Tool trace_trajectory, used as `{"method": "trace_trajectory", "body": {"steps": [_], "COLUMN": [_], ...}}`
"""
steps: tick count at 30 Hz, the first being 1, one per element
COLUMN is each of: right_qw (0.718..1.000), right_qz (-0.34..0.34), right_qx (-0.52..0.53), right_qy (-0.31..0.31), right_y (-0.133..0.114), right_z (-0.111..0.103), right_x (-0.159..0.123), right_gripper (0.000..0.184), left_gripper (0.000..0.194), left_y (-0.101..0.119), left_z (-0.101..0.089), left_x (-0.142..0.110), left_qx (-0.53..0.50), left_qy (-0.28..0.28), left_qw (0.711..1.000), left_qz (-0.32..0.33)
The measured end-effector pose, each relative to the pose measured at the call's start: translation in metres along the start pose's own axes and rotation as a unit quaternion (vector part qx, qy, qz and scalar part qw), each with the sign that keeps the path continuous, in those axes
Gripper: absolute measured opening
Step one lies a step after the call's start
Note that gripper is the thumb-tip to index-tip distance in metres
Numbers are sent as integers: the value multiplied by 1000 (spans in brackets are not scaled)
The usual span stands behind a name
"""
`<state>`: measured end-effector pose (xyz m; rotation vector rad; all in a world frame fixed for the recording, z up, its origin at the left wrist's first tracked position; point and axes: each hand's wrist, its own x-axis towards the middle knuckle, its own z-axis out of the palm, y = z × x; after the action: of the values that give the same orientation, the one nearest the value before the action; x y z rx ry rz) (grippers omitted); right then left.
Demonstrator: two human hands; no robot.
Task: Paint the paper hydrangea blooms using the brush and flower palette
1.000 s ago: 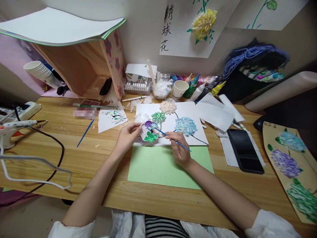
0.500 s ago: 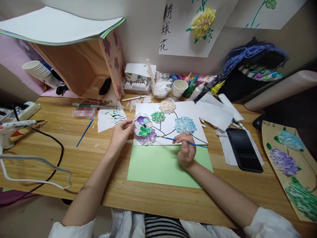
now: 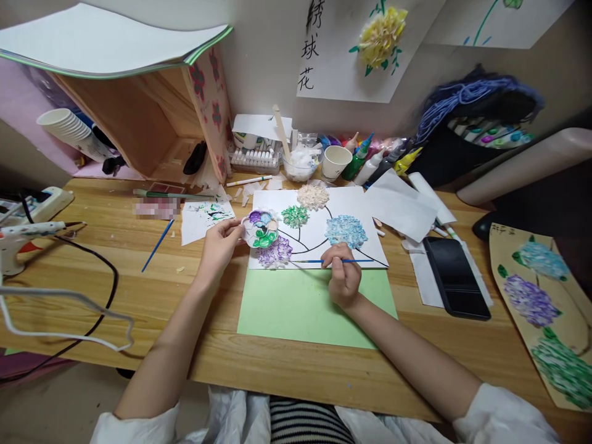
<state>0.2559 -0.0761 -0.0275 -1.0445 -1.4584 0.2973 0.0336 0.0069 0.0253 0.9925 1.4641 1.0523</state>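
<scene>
Through the head camera I count two bare hands at work over one white sheet (image 3: 354, 202), and I take my clock from its centre. At nine o'clock the left hand (image 3: 221, 243) pinches one round paint palette (image 3: 260, 229) by its near rim, thumb against fingers; the palette overhangs the sheet's edge, its wells smeared purple, blue and green. At five o'clock the right hand (image 3: 345, 277) is curled round one blue brush (image 3: 309, 261), which lies nearly level, bristles pointing to nine — whether they touch paper I cannot tell. I count four raised blooms clearly on the sheet: beige (image 3: 313, 197) at twelve, blue (image 3: 346, 231) at three, purple (image 3: 274, 251) at eight, green (image 3: 295, 216) at ten. One pale green sheet (image 3: 314, 308) shows at six. A second blue brush (image 3: 157, 245) lies well off at nine; one phone (image 3: 457, 277) sits at four, and beyond it — same hour — one tan picture (image 3: 568, 314) bears three blooms. One paper cup (image 3: 337, 163) stands at one.
</scene>
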Motion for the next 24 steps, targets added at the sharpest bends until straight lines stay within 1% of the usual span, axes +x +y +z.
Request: {"method": "trace_trajectory", "body": {"steps": [4,9,13,16,18,21,22,24], "right_qw": [999,1000,999,1000,1000,997,996,996], "right_qz": [-12,6,-9,-3,-1,-20,-31,-51], "right_qx": [14,8,5,-12,-12,8,13,10], "right_qy": [41,11,31,21,28,80,87,68], "right_y": [1,1,2,2,1,-2,-3,-4], "right_z": [0,1,1,1,1,0,0,-1], "right_x": [0,0,0,0,0,1,1,0], "right_gripper": [27,27,26,26,27,25,24,20], "left_gripper": [31,34,34,34,34,35,35,35], "left_y": [2,2,0,-1,-1,1,2,3], "left_z": [0,0,-1,-1,0,3,4,7], "left_x": [-1,-2,-1,-1,-2,-5,-7,-11], "left_qx": [-6,-2,-4,1,4,9,11,13], "left_qy": [-3,-6,-9,-8,-6,-19,-24,-34], "left_qw": [1000,1000,1000,1000,1000,1000,1000,999], "left_qz": [-5,-3,1,4,4,1,-1,-5]}}
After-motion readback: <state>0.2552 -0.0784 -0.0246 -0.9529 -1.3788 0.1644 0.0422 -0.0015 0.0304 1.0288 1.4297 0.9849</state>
